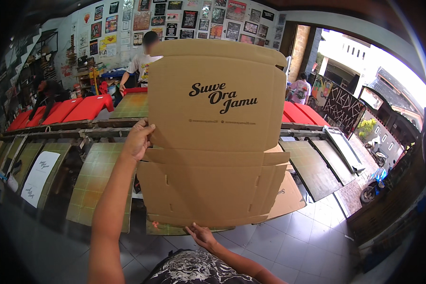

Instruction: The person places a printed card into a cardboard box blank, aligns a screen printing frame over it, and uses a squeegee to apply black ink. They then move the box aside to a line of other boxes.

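Observation:
A large unfolded brown cardboard box blank (213, 132), with black script lettering on its upper panel, stands raised in front of me. At its left edge, near the middle fold, my left hand (139, 138) grips it with the thumb on the printed face. My right hand (202, 236) holds the lower edge from below, its fingers partly hidden there. Creases and small slots mark the lower panel. Behind the blank's lower right side lies another printed cardboard sheet (287, 199), mostly covered.
Flat printing boards (99, 182) line the bench on both sides, one bearing a white printed sheet (40, 177). Red covered boards (87, 109) extend behind. A person (139, 66) stands across the bench, another (300, 89) near the doorway. Tiled floor (293, 241) lies below.

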Motion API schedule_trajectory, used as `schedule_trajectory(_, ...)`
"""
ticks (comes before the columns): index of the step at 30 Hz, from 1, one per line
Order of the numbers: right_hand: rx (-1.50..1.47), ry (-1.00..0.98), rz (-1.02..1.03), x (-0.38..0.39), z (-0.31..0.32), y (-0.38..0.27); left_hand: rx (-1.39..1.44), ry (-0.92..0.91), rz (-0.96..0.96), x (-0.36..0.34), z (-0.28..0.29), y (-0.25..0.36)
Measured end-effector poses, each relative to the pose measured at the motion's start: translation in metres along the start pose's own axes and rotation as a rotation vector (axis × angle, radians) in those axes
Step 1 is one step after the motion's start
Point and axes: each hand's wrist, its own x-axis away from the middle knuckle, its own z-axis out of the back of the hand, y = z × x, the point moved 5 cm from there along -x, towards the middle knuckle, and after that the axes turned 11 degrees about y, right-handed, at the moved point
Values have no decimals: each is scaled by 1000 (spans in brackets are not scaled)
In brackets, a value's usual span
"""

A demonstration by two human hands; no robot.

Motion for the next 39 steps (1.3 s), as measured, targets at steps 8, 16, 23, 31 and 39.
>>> schedule_trajectory(8,-31,-57,18,-7,10,5,-21,-11,4,-4,2,-3)
schedule_trajectory(16,-51,-69,18,-9,18,5,-6,4,24,-9,-1,-7)
schedule_trajectory(23,127,108,38,29,25,-2,39,-29,76,-10,-5,-12)
schedule_trajectory(31,960,268,279,86,125,-4,13,-117,269,6,-17,-89)
schedule_trajectory(39,798,449,304,145,150,-3,64,-135,377,19,-48,-159)
